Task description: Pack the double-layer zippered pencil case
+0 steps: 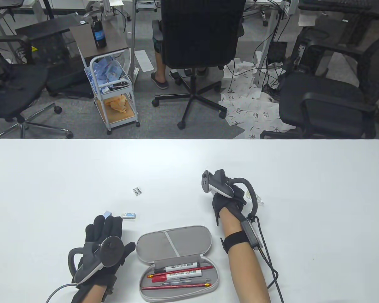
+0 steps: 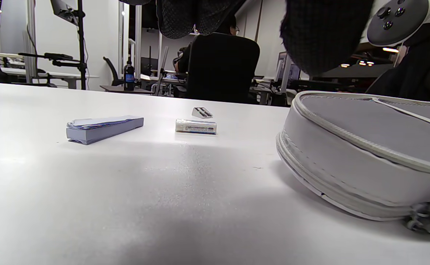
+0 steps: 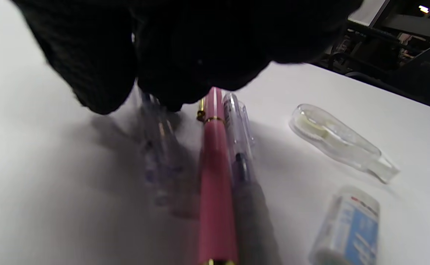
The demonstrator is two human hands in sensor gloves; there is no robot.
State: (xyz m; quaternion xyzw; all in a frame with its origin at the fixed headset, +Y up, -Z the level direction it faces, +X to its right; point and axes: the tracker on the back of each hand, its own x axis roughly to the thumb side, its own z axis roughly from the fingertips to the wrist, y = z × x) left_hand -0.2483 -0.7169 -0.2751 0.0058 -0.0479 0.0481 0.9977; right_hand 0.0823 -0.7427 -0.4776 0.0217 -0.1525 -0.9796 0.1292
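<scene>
I see a big white table [image 1: 303, 176], and behind it a gray floor with black office chairs [image 1: 197, 47], a small white cart [image 1: 113, 94], a dark bottle [image 1: 98, 31] and papers [image 1: 255, 110] lying about. The gray pencil case [image 1: 177, 262] lies open near my edge of the table, between my two hands. In its lower half I count two red pencils [image 1: 177, 285], two white markers [image 1: 180, 268] and one thin silver tool I cannot name. Its lid half holds only a white strap. On the table there is one white eraser [image 1: 129, 216], one small silver sharpener [image 1: 137, 191] and one pale blue pad of notes [image 2: 102, 128]. My left hand [image 1: 105, 243] rests flat beside the case, fingers together, over the pad. My right hand [image 1: 227, 199] is farther out, its fingertips [image 3: 101, 84] bunched down on a blurry clear pen [image 3: 156, 147]. Beside that lie one pink pen [image 3: 215, 176], one more clear pen [image 3: 239, 147], one clear tape roller [image 3: 340, 141] and one small blue-labelled thing [image 3: 351, 224].
</scene>
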